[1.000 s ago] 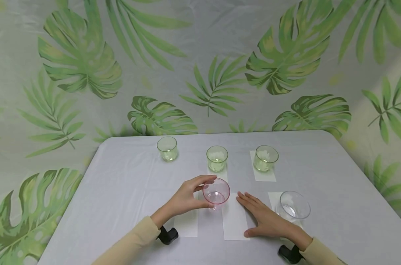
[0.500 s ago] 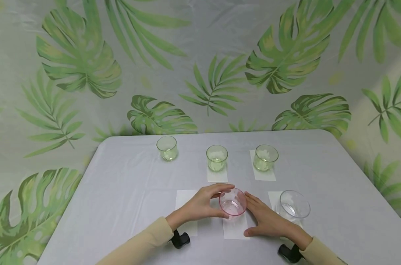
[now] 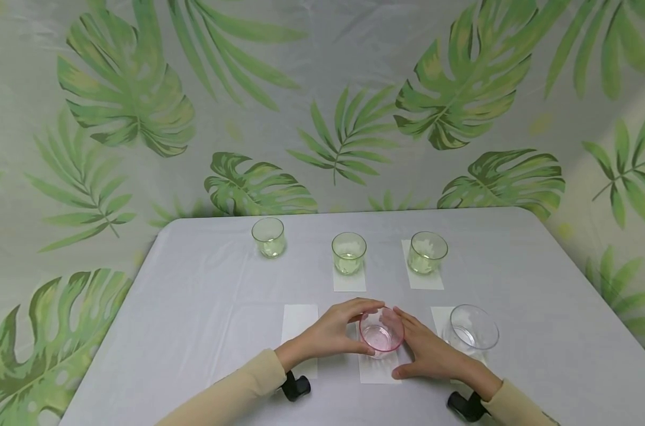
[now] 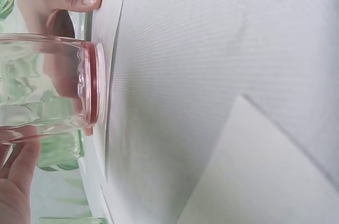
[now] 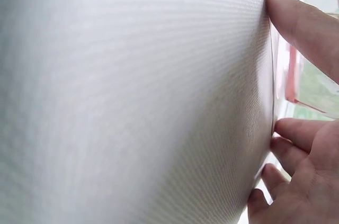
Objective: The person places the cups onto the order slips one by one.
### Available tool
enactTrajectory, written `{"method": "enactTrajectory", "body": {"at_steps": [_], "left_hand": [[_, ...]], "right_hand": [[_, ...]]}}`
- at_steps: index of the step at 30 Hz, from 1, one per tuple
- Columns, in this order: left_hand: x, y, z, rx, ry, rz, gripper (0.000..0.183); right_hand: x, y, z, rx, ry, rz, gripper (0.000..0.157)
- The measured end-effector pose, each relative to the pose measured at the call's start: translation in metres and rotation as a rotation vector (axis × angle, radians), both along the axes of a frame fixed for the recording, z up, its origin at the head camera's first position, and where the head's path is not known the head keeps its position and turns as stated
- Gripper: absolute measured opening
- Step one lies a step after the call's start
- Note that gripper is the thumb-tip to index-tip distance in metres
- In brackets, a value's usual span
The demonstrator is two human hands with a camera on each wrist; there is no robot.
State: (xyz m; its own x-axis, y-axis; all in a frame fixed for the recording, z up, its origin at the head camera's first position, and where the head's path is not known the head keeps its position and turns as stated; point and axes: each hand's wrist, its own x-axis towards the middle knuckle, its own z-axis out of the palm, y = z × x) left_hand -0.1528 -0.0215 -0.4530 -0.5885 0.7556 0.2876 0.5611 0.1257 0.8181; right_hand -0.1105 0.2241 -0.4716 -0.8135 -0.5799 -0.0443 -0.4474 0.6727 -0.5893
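Note:
My left hand (image 3: 333,330) grips a pink-tinted clear glass (image 3: 381,331) between thumb and fingers. The glass stands upright over the middle front white paper (image 3: 378,374). In the left wrist view the glass's pink base (image 4: 94,83) is very close to the paper; whether it touches I cannot tell. My right hand (image 3: 431,353) rests at the right edge of that paper, fingers extended and thumb spread. In the right wrist view its fingertips (image 5: 280,128) touch the paper and cloth, with the glass just behind them.
A clear glass (image 3: 474,328) stands on a paper to the right. Green glasses stand at the back: left (image 3: 269,238), middle (image 3: 349,254) and right (image 3: 428,253); the last two are on papers. Another white paper (image 3: 298,322) lies left. A leaf-patterned cloth (image 3: 344,106) hangs behind the table.
My left hand has carried the pink glass rightward and toward me, over the middle front paper and up beside the right hand. The right hand has stayed put.

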Motion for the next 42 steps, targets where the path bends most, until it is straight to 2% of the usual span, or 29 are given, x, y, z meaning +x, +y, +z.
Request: {"method": "enactTrajectory", "body": {"at_steps": [7, 16, 24, 27, 30, 33, 35, 38, 42], "left_hand": [[0.000, 0.001, -0.001, -0.036, 0.020, 0.004, 0.076], [-0.002, -0.001, -0.002, -0.094, 0.093, -0.014, 0.077], [-0.001, -0.003, -0.001, -0.099, 0.097, -0.006, 0.080], [-0.001, -0.006, -0.001, -0.080, 0.089, -0.004, 0.082], [-0.002, -0.012, 0.000, -0.038, 0.039, 0.002, 0.083], [-0.007, -0.023, 0.001, -0.011, 0.004, 0.034, 0.083], [-0.011, -0.032, 0.002, 0.007, 0.006, 0.072, 0.081], [-0.019, -0.049, 0.006, 0.057, 0.033, 0.142, 0.079], [-0.034, -0.074, 0.016, 0.102, 0.128, 0.267, 0.076]], "right_hand": [[0.000, 0.000, -0.003, -0.001, 0.042, 0.016, 0.104], [0.001, 0.001, -0.003, -0.030, 0.058, 0.021, 0.101], [0.001, 0.000, 0.006, -0.096, -0.065, -0.033, 0.101], [0.001, -0.001, 0.008, -0.124, -0.057, -0.036, 0.098], [0.002, -0.001, 0.011, -0.146, -0.031, -0.036, 0.096], [0.004, -0.002, 0.015, -0.141, -0.009, -0.054, 0.097], [0.005, -0.002, 0.020, -0.138, -0.004, -0.068, 0.098], [0.008, -0.002, 0.030, -0.138, -0.018, -0.081, 0.101], [0.010, -0.003, 0.042, -0.150, -0.036, -0.063, 0.101]]}}
